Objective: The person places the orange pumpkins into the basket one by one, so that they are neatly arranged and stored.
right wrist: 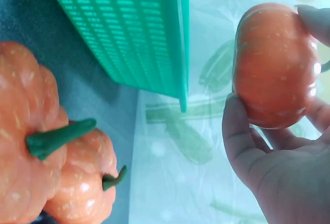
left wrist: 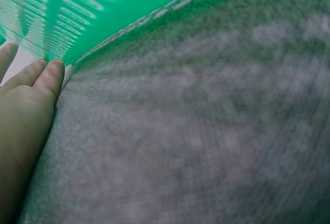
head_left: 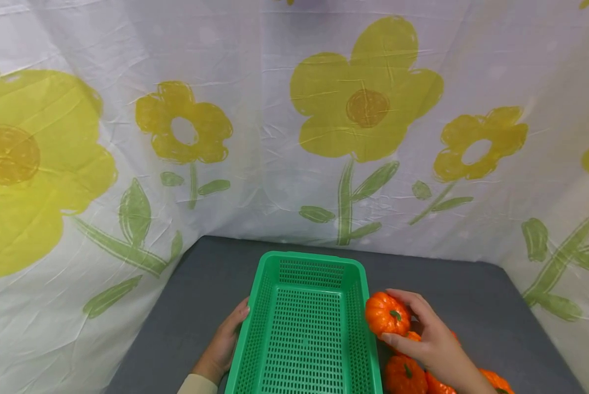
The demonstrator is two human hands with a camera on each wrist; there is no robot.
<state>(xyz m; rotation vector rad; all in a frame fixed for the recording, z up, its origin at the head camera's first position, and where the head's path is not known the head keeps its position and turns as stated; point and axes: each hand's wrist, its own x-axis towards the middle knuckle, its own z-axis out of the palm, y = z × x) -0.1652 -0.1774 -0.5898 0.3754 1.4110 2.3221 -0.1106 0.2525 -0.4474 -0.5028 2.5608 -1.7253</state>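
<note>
My right hand grips a small orange pumpkin with a green stem, raised beside the right rim of the green basket. In the right wrist view the thumb and fingers curl round the pumpkin, apart from the basket's slotted wall. The basket stands upright with nothing inside the part that shows. At its left side my left hand touches the outer wall. The left wrist view has its straight fingers against the green side, close to the table surface.
Several more pumpkins lie right of the basket, partly under my right forearm; two with green stems show large in the right wrist view. The dark grey table is enclosed by a white curtain with yellow flowers.
</note>
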